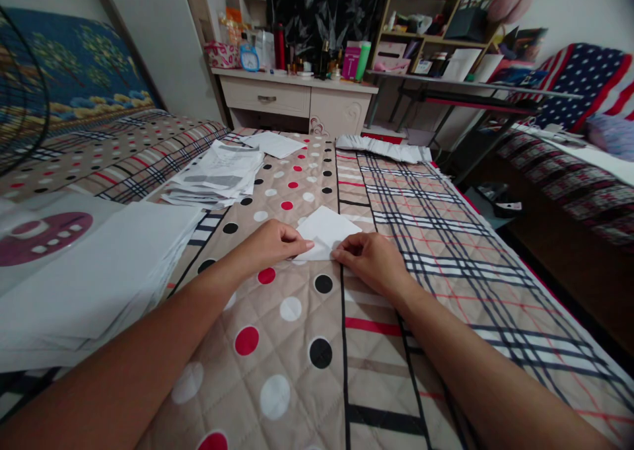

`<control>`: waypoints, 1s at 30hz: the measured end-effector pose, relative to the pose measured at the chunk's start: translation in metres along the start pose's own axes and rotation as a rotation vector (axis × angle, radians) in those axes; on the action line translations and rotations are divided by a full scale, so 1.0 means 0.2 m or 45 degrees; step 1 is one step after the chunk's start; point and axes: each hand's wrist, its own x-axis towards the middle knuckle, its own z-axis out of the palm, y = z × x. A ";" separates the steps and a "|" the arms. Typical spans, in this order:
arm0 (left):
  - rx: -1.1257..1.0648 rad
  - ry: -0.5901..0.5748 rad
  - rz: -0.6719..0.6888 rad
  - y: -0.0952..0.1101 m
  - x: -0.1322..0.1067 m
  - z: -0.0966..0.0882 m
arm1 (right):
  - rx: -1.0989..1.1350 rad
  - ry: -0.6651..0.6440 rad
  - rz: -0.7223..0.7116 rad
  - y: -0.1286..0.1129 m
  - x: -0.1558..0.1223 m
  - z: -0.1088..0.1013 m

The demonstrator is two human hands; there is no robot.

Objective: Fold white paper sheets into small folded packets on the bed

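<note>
A small white sheet of paper point(327, 230), partly folded, lies on the quilted bedspread point(307, 344) with dots and plaid stripes. My left hand point(271, 242) presses on the paper's near left edge, fingers curled and pinched together. Opposite it, my right hand point(371, 258) pins the near right edge with its fingertips, fingers bent and close together. The two hands almost meet over the paper's near edge.
A thick stack of white sheets point(94, 278) lies at the left. A looser pile of folded papers point(218, 176) sits farther back, another sheet point(274, 143) beyond it. A crumpled white strip point(384, 148) lies at the bed's far end. A dresser point(297, 100) and cluttered shelves point(436, 34) stand behind.
</note>
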 end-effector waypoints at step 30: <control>0.481 0.276 -0.030 0.00 -0.01 0.05 | -0.193 0.135 0.011 -0.04 -0.01 0.04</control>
